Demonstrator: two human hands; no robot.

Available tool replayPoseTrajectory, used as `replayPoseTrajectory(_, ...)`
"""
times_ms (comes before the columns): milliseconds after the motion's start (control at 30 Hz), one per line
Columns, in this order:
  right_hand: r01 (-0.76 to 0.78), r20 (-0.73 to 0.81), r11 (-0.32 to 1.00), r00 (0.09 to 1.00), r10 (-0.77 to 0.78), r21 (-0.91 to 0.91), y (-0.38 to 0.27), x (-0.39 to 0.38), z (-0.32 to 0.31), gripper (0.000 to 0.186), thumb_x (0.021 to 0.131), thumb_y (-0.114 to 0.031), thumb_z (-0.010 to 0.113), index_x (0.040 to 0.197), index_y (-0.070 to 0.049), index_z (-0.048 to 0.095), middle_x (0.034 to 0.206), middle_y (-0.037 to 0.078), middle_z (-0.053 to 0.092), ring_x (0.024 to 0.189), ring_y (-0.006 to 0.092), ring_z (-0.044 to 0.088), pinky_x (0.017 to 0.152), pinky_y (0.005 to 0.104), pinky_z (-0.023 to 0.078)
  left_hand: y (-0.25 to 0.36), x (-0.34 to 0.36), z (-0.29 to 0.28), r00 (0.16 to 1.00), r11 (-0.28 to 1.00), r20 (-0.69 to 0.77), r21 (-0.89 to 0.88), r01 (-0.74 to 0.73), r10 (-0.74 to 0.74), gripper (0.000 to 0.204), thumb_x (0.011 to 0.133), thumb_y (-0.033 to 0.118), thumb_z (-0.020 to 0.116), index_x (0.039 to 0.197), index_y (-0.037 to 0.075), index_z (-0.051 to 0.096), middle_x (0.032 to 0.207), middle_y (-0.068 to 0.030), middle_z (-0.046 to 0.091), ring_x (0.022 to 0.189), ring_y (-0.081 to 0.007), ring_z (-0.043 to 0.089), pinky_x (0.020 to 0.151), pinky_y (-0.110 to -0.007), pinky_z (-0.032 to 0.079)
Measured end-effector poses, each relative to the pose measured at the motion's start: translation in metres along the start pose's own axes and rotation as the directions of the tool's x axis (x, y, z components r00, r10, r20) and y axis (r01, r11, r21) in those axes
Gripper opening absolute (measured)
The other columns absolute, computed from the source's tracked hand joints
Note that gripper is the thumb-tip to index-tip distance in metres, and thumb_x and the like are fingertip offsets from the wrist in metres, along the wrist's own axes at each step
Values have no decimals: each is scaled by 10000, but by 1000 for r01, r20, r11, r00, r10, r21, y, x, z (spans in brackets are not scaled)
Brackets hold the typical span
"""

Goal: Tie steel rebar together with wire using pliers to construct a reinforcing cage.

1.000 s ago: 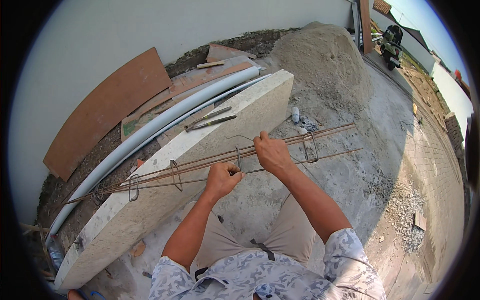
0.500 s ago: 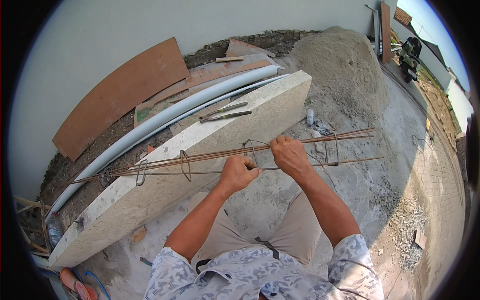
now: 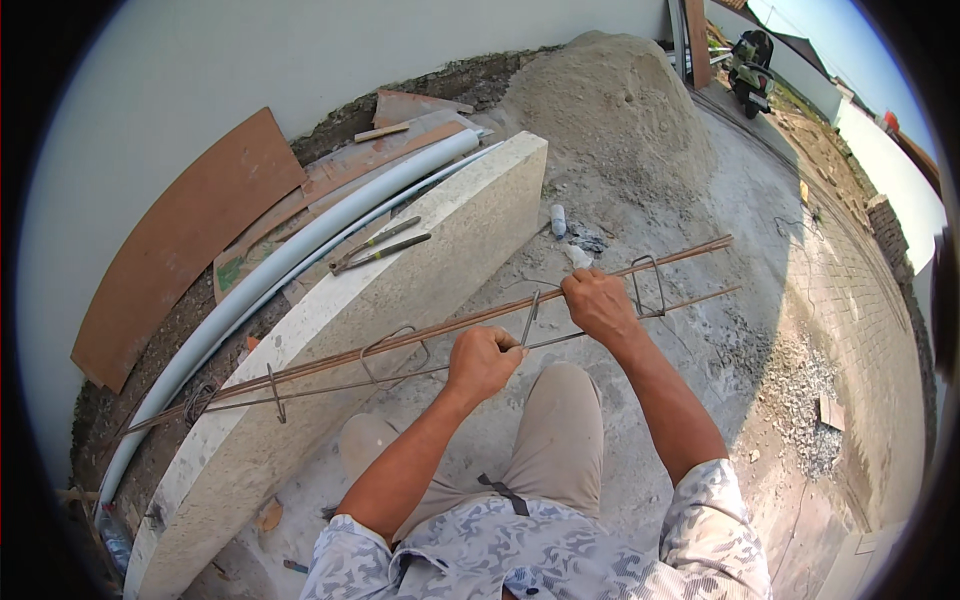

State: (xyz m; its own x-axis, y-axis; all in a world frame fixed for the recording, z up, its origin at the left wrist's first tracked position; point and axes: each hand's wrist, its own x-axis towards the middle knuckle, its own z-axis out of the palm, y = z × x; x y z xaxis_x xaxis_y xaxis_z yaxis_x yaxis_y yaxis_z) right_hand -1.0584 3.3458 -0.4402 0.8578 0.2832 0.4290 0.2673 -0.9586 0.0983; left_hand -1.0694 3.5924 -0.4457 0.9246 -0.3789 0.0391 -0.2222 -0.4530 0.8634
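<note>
Several long, rusty rebars (image 3: 440, 330) slant across in front of me, their left part lying over the top edge of a pale slab (image 3: 470, 240). Bent wire stirrups (image 3: 648, 287) loop around them at intervals. My left hand (image 3: 484, 362) is closed, thumb and forefinger pinching the lower rebar (image 3: 560, 341) beside a stirrup (image 3: 531, 318) that stands between my hands. My right hand (image 3: 600, 305) is closed around the upper bars, right of that stirrup. Whether either hand also grips tie wire is hidden. Pincers (image 3: 380, 246) with dark handles lie on the slab.
Behind the slab are a long white pipe (image 3: 330, 225) and brown boards (image 3: 195, 250) against the wall. A sand heap (image 3: 615, 110) rises beyond the slab's far end. A small white bottle (image 3: 558, 220) is on the ground there. Gravel (image 3: 810, 425) lies at right; a motor scooter (image 3: 752, 75) stands far off.
The view has shifted, and the slab and pincers appear farther left. The rebars tilt more steeply, right end up. The stirrup between my hands has turned to stand nearly edge-on. Both hands keep their grip.
</note>
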Motion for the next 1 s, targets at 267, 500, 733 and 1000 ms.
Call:
replayPoseTrajectory(267,-52,38,998,998,51,44,-3,5,16,44,806,-68,651,817,-68,694,852,118,695,841,296,709,712,403,578,-7,15,3,999,999,35,29,22,-23,191,790,167,816,838,-16,792,766,-165,755,669,-238,715,660,-360,543)
replayPoseTrajectory(500,-310,-20,939,948,316,146,-42,-12,-55,234,937,-226,700,1058,-41,623,997,147,587,829,324,700,636,431,570,-24,23,5,998,999,41,21,43,-44,252,800,130,816,1014,1,783,808,-152,756,695,-234,705,677,-348,537)
replayPoseTrajectory(733,-519,140,759,850,509,393,-53,-80,-58,226,1032,-223,605,1137,-33,666,797,147,673,704,363,679,591,434,530,-22,32,-4,970,980,143,12,-200,196,581,851,0,760,1407,130,651,836,-37,658,690,-117,555,645,-298,483)
replayPoseTrajectory(1000,-474,214,300,761,612,828,-79,-103,9,159,1026,-124,610,1094,-8,696,774,171,679,658,316,656,607,397,493,-16,39,-7,940,968,273,89,-235,203,493,863,14,774,1337,133,702,950,-135,718,773,-256,648,780,-350,538)
